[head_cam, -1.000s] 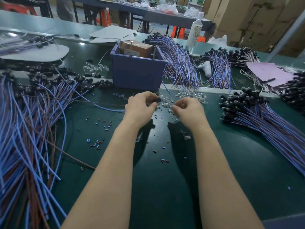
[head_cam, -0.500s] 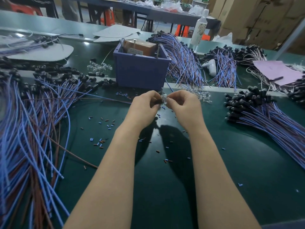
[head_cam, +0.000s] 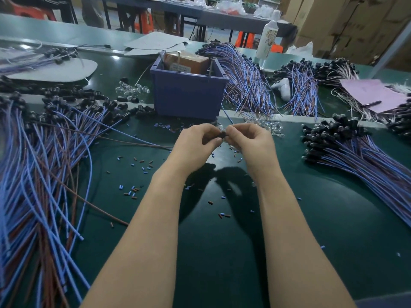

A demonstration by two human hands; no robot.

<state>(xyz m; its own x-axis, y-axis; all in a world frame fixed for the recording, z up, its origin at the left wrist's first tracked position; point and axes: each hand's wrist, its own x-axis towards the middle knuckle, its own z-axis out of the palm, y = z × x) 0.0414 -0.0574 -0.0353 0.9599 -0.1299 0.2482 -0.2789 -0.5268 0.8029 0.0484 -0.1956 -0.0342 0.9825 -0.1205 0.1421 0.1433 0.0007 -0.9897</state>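
**A:** What's different from a second ago?

**B:** Then both hands were down at the heap of clear bulbs (head_cam: 270,128) in front of the blue bin (head_cam: 189,96), a little to its right, and they were apart. Now they have risen off the green mat (head_cam: 222,263) and met directly in front of the bin.

**A:** And the fingers?

**B:** The left hand (head_cam: 196,141) and the right hand (head_cam: 249,141) are both curled, with thumb and forefinger tips pinched from either side on one small black holder (head_cam: 222,136). Something clear glints just above it. I cannot tell whether a bulb is already seated.

**A:** So the picking is over?

**B:** I judge so. A bulb was fetched, and this looks like the pressing-in step. The holder's wire pair (head_cam: 133,142) trails away to the left of the bin, toward the loose wires (head_cam: 44,163).

**A:** Where would it go afterwards?

**B:** Probably to the capped bundle (head_cam: 355,150), right of the bin, though that is a guess. Cut insulation bits (head_cam: 142,166) lie in front of the bin, under the wrists.
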